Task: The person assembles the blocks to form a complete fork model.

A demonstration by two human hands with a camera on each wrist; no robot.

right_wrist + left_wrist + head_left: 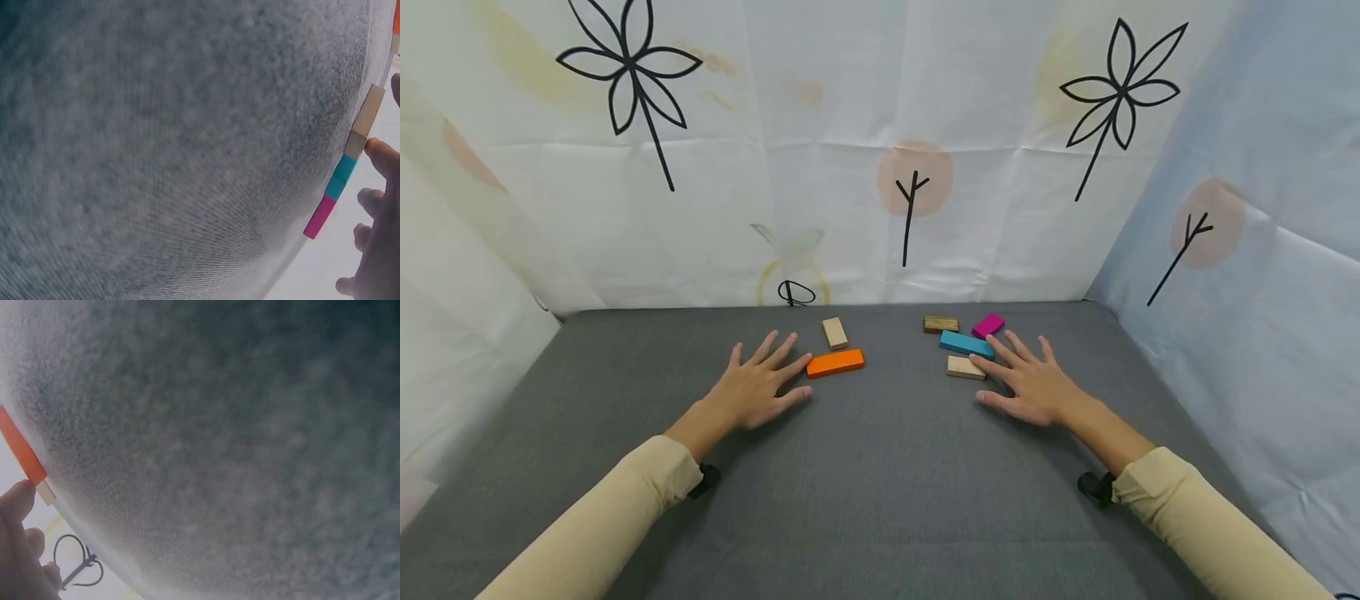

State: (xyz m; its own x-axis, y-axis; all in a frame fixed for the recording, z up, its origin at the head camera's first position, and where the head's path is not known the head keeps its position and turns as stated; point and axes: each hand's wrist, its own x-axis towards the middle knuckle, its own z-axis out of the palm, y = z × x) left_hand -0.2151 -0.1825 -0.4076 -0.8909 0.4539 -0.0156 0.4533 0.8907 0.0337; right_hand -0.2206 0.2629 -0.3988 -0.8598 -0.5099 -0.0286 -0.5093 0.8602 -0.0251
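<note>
- A person's left hand [756, 392] spreads wide over a gray tabletop [880, 483], fingers extended and holding nothing; the index fingertip is at the near end of an orange block [837, 363], though whether it touches cannot be told.
- Just beyond the orange block, toward the far edge, lies a pale block [834, 333], angled lengthwise.
- The right hand [1033, 387], likewise splayed with nothing in its grasp, reaches over a cluster of four blocks, its fingertips overlapping a blue block [964, 342] and a light wooden block [964, 367] in the head view; contact is unclear.
- A magenta block [988, 325] and a dark brown block [941, 324] sit behind, on the side of the far table edge.
- A broad stretch of gray separates the two groups, widening toward the person.
- The far table edge meets a printed white curtain [820, 100]; the right edge runs along a bluish one [1285, 333].
</note>
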